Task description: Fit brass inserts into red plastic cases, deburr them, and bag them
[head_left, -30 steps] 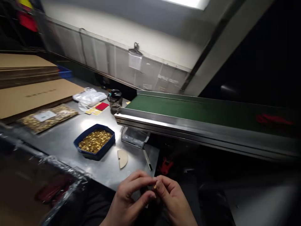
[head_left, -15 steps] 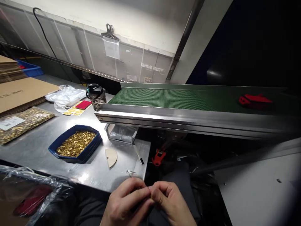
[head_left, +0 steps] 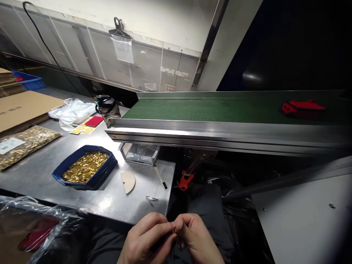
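My left hand (head_left: pixel 145 240) and my right hand (head_left: pixel 196 238) meet at the bottom of the view, below the table's front edge. Their fingertips pinch a tiny gold piece (head_left: pixel 174 231) between them; both hands are closed on it. A blue tray (head_left: pixel 107 170) heaped with small gold parts sits on the steel table (head_left: pixel 41 172) to the upper left of my hands. A small metal clip (head_left: pixel 151 199) lies on the table just above my left hand.
A green conveyor belt (head_left: pixel 192 109) runs to the right with a red item (head_left: pixel 302 107) on it. A beige half-round piece (head_left: pixel 128 182), a clear bag of gold parts (head_left: pixel 24 143), cardboard sheets (head_left: pixel 19 108), a dark jar (head_left: pixel 107 106) and plastic wrap (head_left: pixel 41 223) are around.
The view has swung to the right and steadied, so the table and tray sit further left. My hands stay together at the bottom, still pinching the small gold piece.
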